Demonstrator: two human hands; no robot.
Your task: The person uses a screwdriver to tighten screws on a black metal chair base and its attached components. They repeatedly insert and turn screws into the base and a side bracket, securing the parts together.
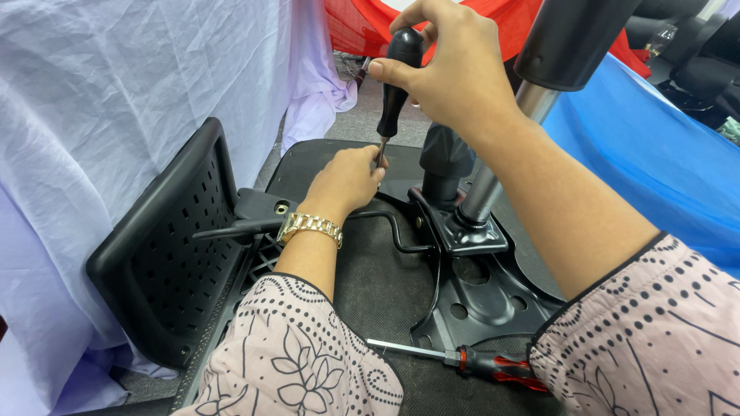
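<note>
the right hand (455, 73) has its grip closed round the black screwdriver (395, 85) held upright over the overturned chair seat (370, 285), while the left hand (347, 181) pinches its tip there.

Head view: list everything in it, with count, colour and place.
screwdriver: one, black handle, upright at top centre, tip down by the seat
second screwdriver: one, red and black handle, lying on the seat underside, bottom centre
chair seat: one, black, upside down, centre
metal mechanism plate: one, black, on the seat
gas cylinder: one, silver, rising to upper right
backrest: one, black, perforated, left
cloths: white left, red top, blue right
wristwatch: one, gold, left wrist
left hand: steadies the shaft tip
right hand: grips the handle
</note>
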